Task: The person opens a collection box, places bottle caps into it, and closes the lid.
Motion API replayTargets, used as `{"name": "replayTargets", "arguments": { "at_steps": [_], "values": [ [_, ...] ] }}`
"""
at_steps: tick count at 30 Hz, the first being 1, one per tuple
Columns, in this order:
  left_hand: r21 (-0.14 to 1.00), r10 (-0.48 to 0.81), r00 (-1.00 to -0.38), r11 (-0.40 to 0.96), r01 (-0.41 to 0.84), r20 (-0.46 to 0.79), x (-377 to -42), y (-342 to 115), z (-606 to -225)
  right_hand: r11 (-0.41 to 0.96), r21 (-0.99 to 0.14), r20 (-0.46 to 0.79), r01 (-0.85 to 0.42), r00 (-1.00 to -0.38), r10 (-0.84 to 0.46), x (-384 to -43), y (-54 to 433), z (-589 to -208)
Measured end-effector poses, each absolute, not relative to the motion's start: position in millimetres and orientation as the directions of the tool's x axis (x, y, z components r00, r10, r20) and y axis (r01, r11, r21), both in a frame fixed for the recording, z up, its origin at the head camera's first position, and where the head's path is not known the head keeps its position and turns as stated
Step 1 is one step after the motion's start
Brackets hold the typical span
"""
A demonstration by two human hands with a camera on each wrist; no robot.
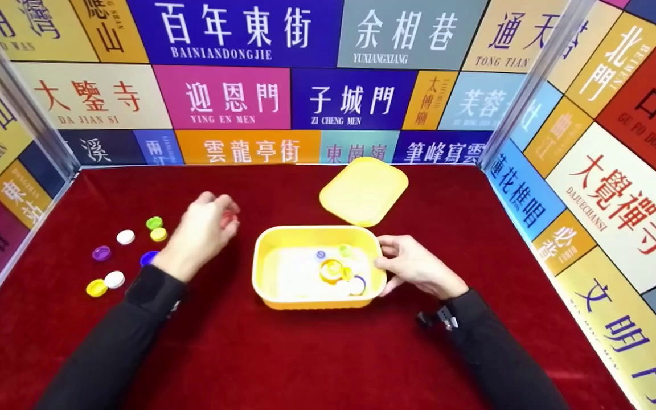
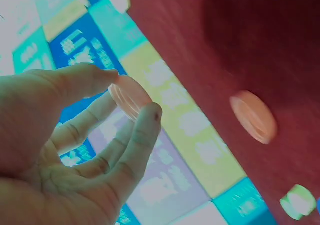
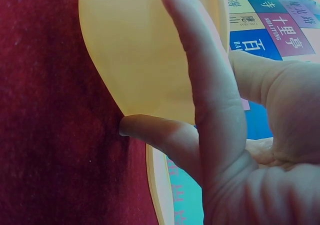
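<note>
My left hand [image 1: 204,230] is raised over the cloth, left of the yellow box. Its thumb and fingers pinch a red bottle cap [image 2: 131,97] by the edges. Another reddish cap [image 2: 254,117] lies on the cloth in the left wrist view. The open yellow box [image 1: 282,304] holds several small caps, including an orange one [image 1: 332,271], toward its right end. My right hand [image 1: 416,265] rests against the box's right end. Its fingers lie fairly straight and spread along the outer wall in the right wrist view.
The yellow lid [image 1: 364,192] lies flat behind the box. Left on the red cloth [image 1: 316,359] are several caps: purple [image 1: 101,253], white [image 1: 125,237], green [image 1: 154,222], yellow [image 1: 97,288] and blue [image 1: 148,258]. Sign-covered panels [image 1: 234,97] border the back and sides.
</note>
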State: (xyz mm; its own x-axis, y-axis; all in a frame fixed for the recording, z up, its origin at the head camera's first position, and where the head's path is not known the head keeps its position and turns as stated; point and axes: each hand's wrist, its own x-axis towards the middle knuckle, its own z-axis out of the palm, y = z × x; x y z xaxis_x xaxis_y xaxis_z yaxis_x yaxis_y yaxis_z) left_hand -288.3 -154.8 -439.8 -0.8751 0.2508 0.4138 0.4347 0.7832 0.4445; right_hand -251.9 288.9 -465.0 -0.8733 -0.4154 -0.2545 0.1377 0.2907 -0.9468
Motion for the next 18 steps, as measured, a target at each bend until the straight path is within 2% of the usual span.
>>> {"name": "replayTargets", "arguments": {
  "at_steps": [7,18],
  "values": [
    [0.39,0.381,-0.801,0.724,0.569,0.462,-267.5,-115.6,-433.8,0.291,-0.945,-0.261,0.146,-0.875,-0.408,-251.7,289.2,-464.1],
    [0.297,0.578,-0.702,0.643,0.705,0.415,-238.8,-77.0,-443.9,0.286,-0.947,-0.26,0.148,-0.875,-0.407,-250.8,287.5,-463.3]
  ]
}}
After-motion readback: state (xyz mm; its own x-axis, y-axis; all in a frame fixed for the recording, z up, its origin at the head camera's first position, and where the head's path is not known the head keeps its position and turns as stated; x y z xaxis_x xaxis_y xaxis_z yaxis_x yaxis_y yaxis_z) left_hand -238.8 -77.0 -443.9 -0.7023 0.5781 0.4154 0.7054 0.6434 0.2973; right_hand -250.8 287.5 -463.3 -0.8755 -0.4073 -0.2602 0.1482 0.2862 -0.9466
